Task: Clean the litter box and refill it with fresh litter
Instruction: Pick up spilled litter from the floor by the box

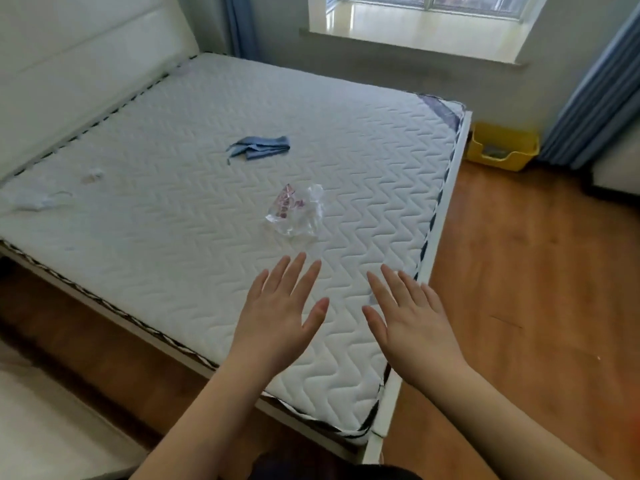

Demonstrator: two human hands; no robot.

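The left hand (277, 317) hovers flat over the bare mattress (173, 168), fingers straight and spread, holding nothing; the right hand (412, 327) beside it is likewise released, above the mattress's right edge. Just beyond their fingertips lies a crumpled clear plastic bag (298, 213), probably within reach for collecting waste. Farther right, across open wooden floor (519, 289), the yellow litter box (500, 147) sits against the wall beneath the window, untouched.

yellow litter box (502, 147), white zigzag-quilted mattress (207, 168), blue cloth (259, 147), blue curtains (595, 98), brown wood floor (519, 306).
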